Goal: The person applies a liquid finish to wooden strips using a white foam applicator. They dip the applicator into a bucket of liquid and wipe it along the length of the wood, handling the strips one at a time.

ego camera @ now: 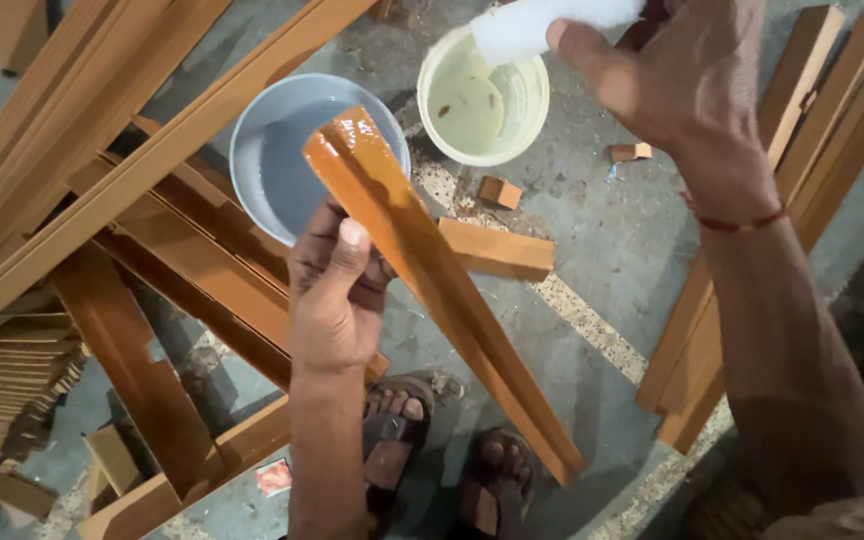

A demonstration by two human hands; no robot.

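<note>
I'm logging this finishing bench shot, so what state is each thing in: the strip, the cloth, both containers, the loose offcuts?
Wooden strip: glossy wet, held tilted in left hand.
White cloth: bunched, gripped by right hand over the cream bucket.
Cream bucket: open, pale liquid inside.
Grey bowl: open, contents unclear.
Small offcuts: lying loose on the floor.

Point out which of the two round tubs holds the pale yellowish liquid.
The cream tub under the right hand; the grey tub beside it looks bare inside.
</note>
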